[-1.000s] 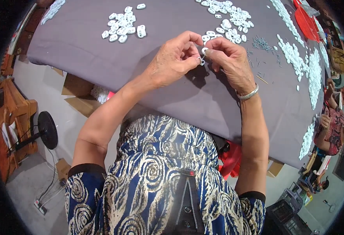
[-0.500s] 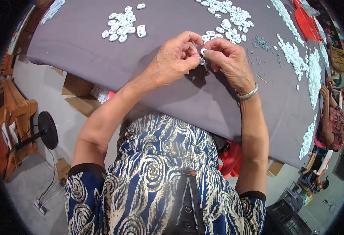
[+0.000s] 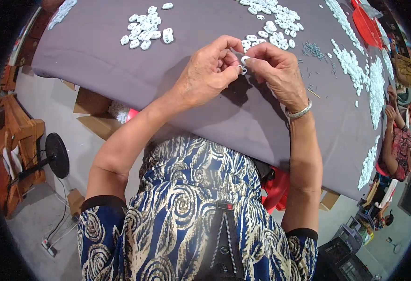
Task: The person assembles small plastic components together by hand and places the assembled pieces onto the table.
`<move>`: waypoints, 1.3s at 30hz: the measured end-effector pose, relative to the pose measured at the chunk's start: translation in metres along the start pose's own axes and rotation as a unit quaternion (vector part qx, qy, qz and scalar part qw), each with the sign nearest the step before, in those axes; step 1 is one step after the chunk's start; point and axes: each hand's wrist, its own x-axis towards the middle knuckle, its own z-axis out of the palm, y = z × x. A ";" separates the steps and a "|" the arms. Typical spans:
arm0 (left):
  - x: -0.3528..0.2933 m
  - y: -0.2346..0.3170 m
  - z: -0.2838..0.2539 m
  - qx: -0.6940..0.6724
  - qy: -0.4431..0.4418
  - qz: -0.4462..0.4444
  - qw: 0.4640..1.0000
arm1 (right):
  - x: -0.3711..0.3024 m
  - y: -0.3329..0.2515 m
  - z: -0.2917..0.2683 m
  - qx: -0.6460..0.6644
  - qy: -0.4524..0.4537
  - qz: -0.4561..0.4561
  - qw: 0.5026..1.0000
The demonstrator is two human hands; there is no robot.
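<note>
Two small white pieces, held above the near part of the grey cloth [image 3: 243, 126]: the near piece [image 3: 243, 70] is pinched between thumb and fingers of the left hand [image 3: 204, 72], the far piece [image 3: 245, 59] likewise by the right hand [image 3: 280, 70]; whether they are joined cannot be told. A bracelet [image 3: 299, 111] circles the right wrist. Just beyond the right hand lies a white cluster [image 3: 282, 21]; to its right, grey pins [image 3: 312, 49], and nearer, a thin stick [image 3: 313, 92]. Far left: a smaller group [image 3: 143, 29] of white ovals with dark holes. Far right: long white heaps [image 3: 376, 93] and a red bag [image 3: 366, 27]. Near side: a patterned garment [image 3: 182, 206] bearing a black-and-red tag [image 3: 224, 206], its marking too small to read. Left, on the floor: a black fan [image 3: 58, 155].
</note>
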 end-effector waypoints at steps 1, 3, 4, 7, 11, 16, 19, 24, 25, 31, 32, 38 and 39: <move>0.000 0.001 0.000 0.000 0.000 0.000 1.000 | 0.000 0.001 -0.001 -0.016 -0.007 -0.012 1.000; 0.001 0.002 -0.001 -0.015 -0.005 0.002 1.000 | 0.000 0.000 0.002 -0.020 -0.003 -0.006 1.000; 0.000 0.001 -0.001 -0.015 -0.005 0.002 1.000 | 0.000 -0.001 0.003 -0.024 0.000 -0.001 1.000; 0.000 -0.001 -0.001 -0.040 0.006 -0.008 0.999 | -0.001 0.002 0.004 -0.023 -0.007 -0.009 1.000; 0.000 -0.003 0.000 -0.038 0.018 -0.017 0.999 | 0.000 0.002 0.005 -0.031 -0.008 0.000 0.999; 0.001 -0.004 -0.002 -0.034 0.029 -0.020 0.999 | 0.001 0.008 0.005 -0.052 -0.012 -0.044 0.998; 0.002 0.000 -0.003 -0.046 0.033 -0.028 0.998 | 0.001 0.010 0.003 -0.156 -0.005 -0.101 0.983; 0.001 -0.003 -0.006 -0.032 0.038 -0.033 0.998 | -0.001 0.001 0.009 -0.231 0.011 -0.124 0.965; 0.002 -0.003 -0.006 -0.031 0.037 -0.032 0.998 | -0.002 0.002 0.009 -0.244 0.020 -0.157 0.957; 0.003 0.006 -0.010 -0.034 0.004 -0.045 0.998 | -0.002 0.004 0.009 -0.230 0.034 -0.189 0.954; 0.003 0.007 -0.012 -0.028 -0.016 -0.051 0.998 | -0.002 0.005 0.010 -0.229 0.035 -0.190 0.954; 0.005 0.008 -0.015 -0.031 -0.025 -0.077 0.996 | -0.001 0.005 0.013 -0.232 0.045 -0.225 0.945; 0.005 0.006 -0.015 -0.025 -0.027 -0.058 0.998 | -0.001 0.006 0.014 -0.234 0.048 -0.228 0.944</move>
